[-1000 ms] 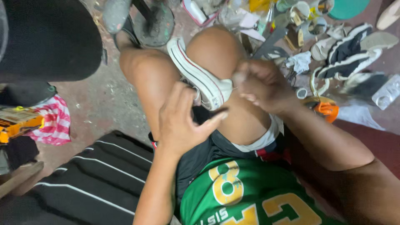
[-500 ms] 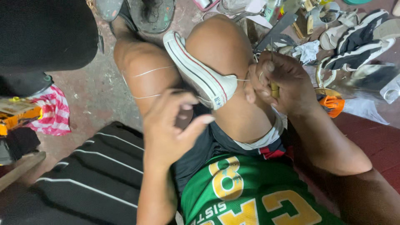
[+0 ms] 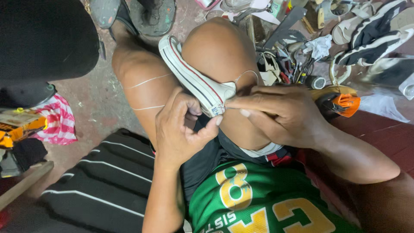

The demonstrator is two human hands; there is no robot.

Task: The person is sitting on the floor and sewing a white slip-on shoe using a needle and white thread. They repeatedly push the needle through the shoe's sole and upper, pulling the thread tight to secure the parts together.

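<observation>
Fingers of the left hand pinch the white sneaker's toe at six o'clock while the right hand, closed on the thread, should pull evenly, keeping it taut

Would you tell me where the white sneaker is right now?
The white sneaker sits mid-frame in the head view, wedged between the person's knees, with the left hand and right hand at its end.

This looks like a small shoe-repair workshop run at floor level. A worn, stained concrete floor is strewn with loose shoes and sandals, some plainly taken apart, and beside them lies a heap of hand tools and scissors with scraps of material. A white sneaker wedged between the seated person's knees has thread running from it, fitting hand-stitching work.
</observation>
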